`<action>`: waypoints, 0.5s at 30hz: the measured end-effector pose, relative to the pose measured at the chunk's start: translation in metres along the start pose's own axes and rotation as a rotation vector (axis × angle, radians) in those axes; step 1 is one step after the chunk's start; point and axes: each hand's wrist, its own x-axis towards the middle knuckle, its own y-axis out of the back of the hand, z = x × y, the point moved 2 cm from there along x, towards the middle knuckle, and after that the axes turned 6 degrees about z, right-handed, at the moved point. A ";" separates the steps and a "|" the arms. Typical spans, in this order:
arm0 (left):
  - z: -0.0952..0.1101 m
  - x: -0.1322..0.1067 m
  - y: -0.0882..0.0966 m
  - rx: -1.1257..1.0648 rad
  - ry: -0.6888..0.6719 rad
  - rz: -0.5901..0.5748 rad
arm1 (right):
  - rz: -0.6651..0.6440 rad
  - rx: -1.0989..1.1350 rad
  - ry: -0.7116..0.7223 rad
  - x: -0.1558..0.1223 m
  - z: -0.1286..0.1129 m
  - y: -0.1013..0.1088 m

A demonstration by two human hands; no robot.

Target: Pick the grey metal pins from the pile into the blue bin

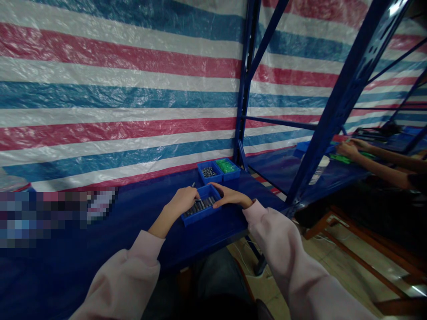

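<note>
A blue plastic bin (199, 216) stands on the table in front of me, with a row of short grey metal rods (200, 205) in it. My left hand (183, 201) is closed at the bin's left side, and a thin grey metal rod (193, 184) sticks up from its fingers. The fingertips reach over the bin and hide part of its contents. At the right end, my right hand (231, 196) grips the bin, thumb near the front and fingers at the back.
Behind the bin stand a blue bin of small metal parts (209, 172) and another with green bags (226, 166). A blue metal post (333, 111) rises at the right of the blue table (143, 200). Beyond it, another person's hands (350, 149) work near a white cup (319, 169).
</note>
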 end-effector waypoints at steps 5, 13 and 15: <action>0.001 -0.002 -0.004 -0.005 -0.002 -0.020 | -0.009 0.025 -0.003 0.001 0.000 0.000; 0.011 -0.011 0.000 -0.058 0.012 -0.044 | -0.011 0.007 0.010 0.001 -0.001 0.000; 0.016 -0.013 0.001 -0.073 0.018 -0.031 | -0.010 0.003 0.008 0.000 -0.002 -0.001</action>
